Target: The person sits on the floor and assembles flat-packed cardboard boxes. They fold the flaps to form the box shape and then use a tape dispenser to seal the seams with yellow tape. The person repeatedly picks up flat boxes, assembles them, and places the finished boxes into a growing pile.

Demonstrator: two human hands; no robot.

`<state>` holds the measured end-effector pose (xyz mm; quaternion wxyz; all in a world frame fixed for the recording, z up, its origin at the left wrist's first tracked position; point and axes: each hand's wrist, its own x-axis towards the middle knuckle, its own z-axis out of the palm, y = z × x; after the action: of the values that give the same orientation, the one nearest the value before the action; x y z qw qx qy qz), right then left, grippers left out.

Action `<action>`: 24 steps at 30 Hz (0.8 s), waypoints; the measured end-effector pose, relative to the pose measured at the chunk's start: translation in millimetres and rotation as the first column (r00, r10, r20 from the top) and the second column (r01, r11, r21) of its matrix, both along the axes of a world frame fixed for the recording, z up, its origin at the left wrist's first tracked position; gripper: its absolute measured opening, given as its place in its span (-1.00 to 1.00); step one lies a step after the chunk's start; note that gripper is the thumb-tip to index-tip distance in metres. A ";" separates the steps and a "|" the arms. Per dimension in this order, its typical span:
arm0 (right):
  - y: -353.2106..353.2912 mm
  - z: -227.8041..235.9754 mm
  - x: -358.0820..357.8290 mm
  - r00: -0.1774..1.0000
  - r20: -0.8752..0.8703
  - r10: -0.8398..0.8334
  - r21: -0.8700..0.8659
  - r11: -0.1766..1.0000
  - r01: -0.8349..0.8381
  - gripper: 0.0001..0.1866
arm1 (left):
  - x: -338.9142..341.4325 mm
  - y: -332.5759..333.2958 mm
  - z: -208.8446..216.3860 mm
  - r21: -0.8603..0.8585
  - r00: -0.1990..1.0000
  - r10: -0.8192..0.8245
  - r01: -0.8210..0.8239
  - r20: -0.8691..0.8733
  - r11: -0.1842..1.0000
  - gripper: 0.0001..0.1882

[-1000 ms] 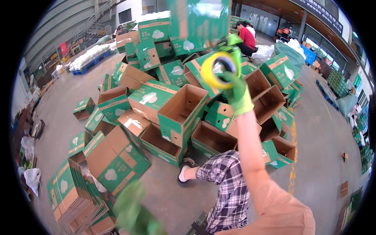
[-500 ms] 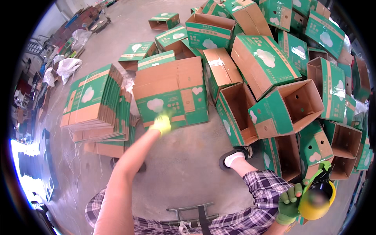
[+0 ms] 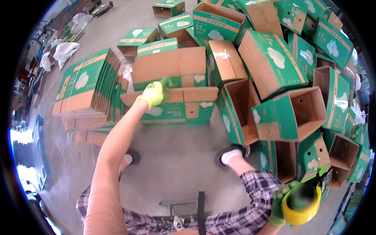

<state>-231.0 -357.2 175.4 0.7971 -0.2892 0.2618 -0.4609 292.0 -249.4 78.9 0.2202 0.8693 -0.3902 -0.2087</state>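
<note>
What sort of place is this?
Probably a packing area: a stack of flat green-brown cardboard cartons, a heap of assembled green-brown cardboard boxes, and a round yellow tape roll in the green-gloved right hand.

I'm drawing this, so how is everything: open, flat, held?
Left hand: gloved, gripping front carton.
Front carton: held at upper edge.
Right hand: gloved, holding tape dispenser.
Tape dispenser: loaded with yellow tape.
Carton stack: folded flat.
Pile cartons: several open.

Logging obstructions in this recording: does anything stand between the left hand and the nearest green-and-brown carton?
Nothing visible does: the gloved left hand holds the upper edge of the nearest carton directly. Another carton stands behind it, not between.
</note>
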 end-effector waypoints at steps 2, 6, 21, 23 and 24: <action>-8.7 -5.8 -6.6 0.985 0.033 0.169 -0.092 0.982 -0.166 -0.55 | -46.2 59.6 5.9 -0.263 0.968 -0.223 0.247 0.117 0.933 -0.71; 32.8 -65.7 10.4 0.651 -0.648 -0.395 -0.650 0.732 -0.203 -0.47 | -155.8 123.4 37.3 -0.254 0.949 -0.214 0.271 0.231 0.928 -0.68; 136.7 -179.1 106.2 0.815 -0.559 -0.155 -0.213 0.976 0.039 -0.73 | -233.3 299.3 -65.1 -0.399 0.832 0.554 -0.516 -0.024 0.758 -0.53; 149.6 -169.5 99.8 0.829 -0.550 -0.103 -0.185 0.983 -0.001 -0.70 | -232.0 299.3 -68.1 -0.412 0.777 0.602 -0.617 -0.184 0.670 -0.51; 160.8 -158.3 97.9 0.863 -0.503 -0.051 -0.117 0.993 -0.010 -0.62 | -227.0 293.5 -58.3 -0.413 0.723 0.675 -0.664 -0.145 0.623 -0.51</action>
<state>-133.1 -196.4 17.1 0.6777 -0.4428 0.4370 -0.3920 65.1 44.0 20.7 0.4663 0.8812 -0.0777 -0.0080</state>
